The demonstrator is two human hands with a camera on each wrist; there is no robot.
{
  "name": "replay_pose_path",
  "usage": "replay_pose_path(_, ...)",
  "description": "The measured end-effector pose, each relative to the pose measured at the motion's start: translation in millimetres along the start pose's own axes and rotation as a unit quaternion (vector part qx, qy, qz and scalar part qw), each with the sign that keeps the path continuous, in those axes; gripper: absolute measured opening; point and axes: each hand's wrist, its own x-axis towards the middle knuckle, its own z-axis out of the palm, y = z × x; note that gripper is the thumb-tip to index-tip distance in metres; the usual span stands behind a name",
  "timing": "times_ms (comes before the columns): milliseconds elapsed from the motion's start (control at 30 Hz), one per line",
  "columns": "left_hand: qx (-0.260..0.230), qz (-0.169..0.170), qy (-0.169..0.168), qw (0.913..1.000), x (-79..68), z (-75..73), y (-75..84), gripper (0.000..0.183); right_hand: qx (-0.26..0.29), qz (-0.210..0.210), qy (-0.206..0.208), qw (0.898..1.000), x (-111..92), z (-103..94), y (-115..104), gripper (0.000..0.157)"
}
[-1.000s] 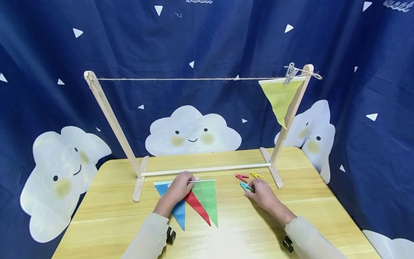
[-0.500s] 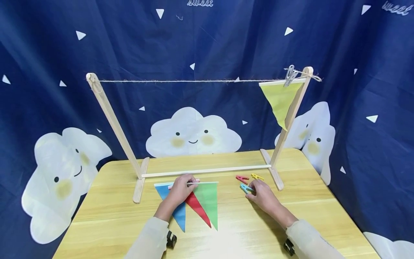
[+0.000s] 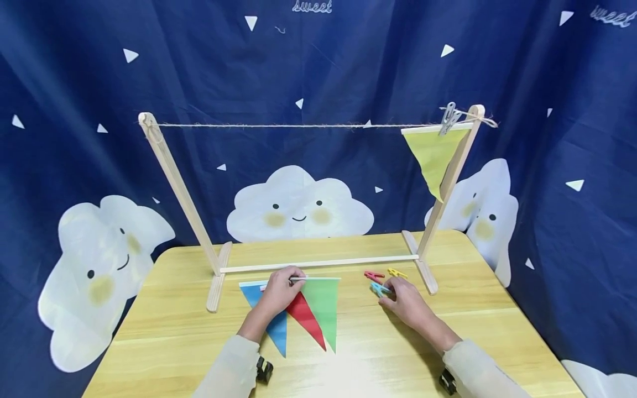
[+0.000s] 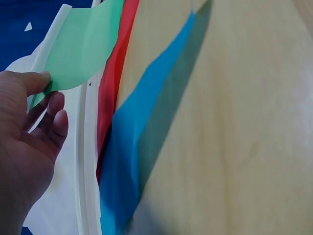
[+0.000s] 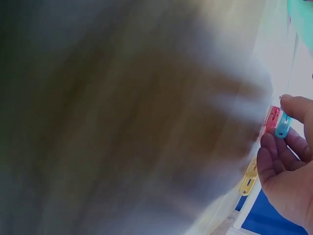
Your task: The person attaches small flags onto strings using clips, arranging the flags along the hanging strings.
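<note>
My left hand pinches the white top band of a green pennant between thumb and fingers. In the left wrist view the green pennant bends and its band stands away from the flags beneath. A red pennant and a blue pennant lie on the table under that hand, partly covered by it. At the right, my right hand holds a light blue clothespin by thumb and fingertips. Just beyond it lie a red clothespin and a yellow clothespin.
A wooden frame stands across the wooden table, with a left post, a right post and a low crossbar. Twine spans the posts. A yellow pennant hangs near the right post from a grey clothespin.
The green pennant's top band has slid slightly right and lifted in my left hand. My right hand keeps its hold on the light blue clothespin. The head view has shifted a little.
</note>
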Motion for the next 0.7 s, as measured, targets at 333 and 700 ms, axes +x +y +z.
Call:
replay_pose_path(333, -0.036, 0.006, 0.016, 0.9992, -1.0, -1.7, 4.4, 0.009, 0.008, -0.009, 0.021, 1.0, 4.6, -10.7, -4.9, 0.025)
replay_pose_path(700, -0.032, 0.018, 0.025, 0.999, 0.8, -4.8, 12.5, 0.013, 0.019, -0.03, 0.05, 0.998, 12.0, -17.3, -7.0, 0.023)
